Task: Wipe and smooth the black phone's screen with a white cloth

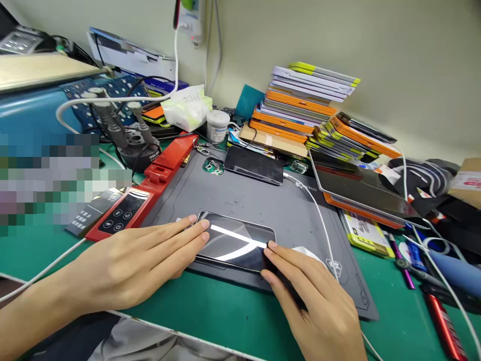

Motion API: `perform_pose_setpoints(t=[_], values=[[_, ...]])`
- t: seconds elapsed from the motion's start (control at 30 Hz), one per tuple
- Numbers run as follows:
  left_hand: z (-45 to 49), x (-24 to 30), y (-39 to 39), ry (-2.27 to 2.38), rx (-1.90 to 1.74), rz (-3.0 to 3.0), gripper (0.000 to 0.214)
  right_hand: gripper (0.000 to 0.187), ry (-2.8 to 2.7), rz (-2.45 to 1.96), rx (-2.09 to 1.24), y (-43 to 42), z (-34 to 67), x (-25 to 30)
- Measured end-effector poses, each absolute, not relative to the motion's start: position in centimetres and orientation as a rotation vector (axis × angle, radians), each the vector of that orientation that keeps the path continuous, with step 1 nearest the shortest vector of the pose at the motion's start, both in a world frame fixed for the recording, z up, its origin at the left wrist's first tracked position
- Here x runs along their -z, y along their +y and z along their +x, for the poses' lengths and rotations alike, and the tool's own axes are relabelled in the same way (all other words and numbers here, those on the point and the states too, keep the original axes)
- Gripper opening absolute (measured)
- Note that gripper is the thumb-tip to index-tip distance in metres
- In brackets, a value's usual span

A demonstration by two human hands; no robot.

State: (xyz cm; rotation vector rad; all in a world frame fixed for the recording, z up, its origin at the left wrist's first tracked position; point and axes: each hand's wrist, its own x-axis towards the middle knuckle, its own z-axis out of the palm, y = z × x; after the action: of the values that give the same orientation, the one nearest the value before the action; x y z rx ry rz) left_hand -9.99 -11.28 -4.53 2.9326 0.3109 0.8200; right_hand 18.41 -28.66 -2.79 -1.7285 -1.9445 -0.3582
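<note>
A smartphone (pixel 236 239) with a dark, glossy screen lies face up near the front edge of the grey work mat. Bright reflections cross its glass. The stretched fingers of my left hand (pixel 139 260) lie together over the phone's left end, fingertips touching the screen; the left thumb is hidden. My right hand (pixel 319 301) holds the phone's right end, with fingertips on the edge of the glass and the thumb at the lower corner. Behind it, a second dark phone (pixel 253 165) lies on the mat with a white cable (pixel 315 200) running from its right end.
On the left lies a red device with a button panel (pixel 124 213). Stacked orange and yellow-edged boxes (pixel 293 110) stand at the back. A tablet-like slab (pixel 364 188) rests at right, near a red screwdriver-like tool (pixel 445 326). A white jar (pixel 218 125) stands behind the mat (pixel 296 220).
</note>
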Motion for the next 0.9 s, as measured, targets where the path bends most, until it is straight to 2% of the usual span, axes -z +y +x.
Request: perform_pose_setpoints(t=[0.17,0.4,0.6,0.7,0.9], values=[[-9.6,3.9,-11.4,0.177,-0.933,3.043,0.061,0.024,-1.948,-1.720,0.393,-28.6,18.5,2.8],[-9.5,3.4,-11.7,0.207,-0.917,3.050,0.033,0.023,-1.961,-1.719,0.394,-28.5,18.3,2.6],[-9.0,3.1,-11.9,0.305,-0.980,2.971,0.030,0.023,-1.945,-1.746,0.376,-28.5,18.3,2.6],[-8.9,3.4,-11.9,0.357,-0.969,2.885,0.039,0.021,-1.931,-1.750,0.395,-28.6,18.2,2.4],[-8.9,3.8,-10.7,0.723,-0.602,2.761,0.083,0.022,-1.912,-1.755,0.397,-28.6,18.3,2.6]])
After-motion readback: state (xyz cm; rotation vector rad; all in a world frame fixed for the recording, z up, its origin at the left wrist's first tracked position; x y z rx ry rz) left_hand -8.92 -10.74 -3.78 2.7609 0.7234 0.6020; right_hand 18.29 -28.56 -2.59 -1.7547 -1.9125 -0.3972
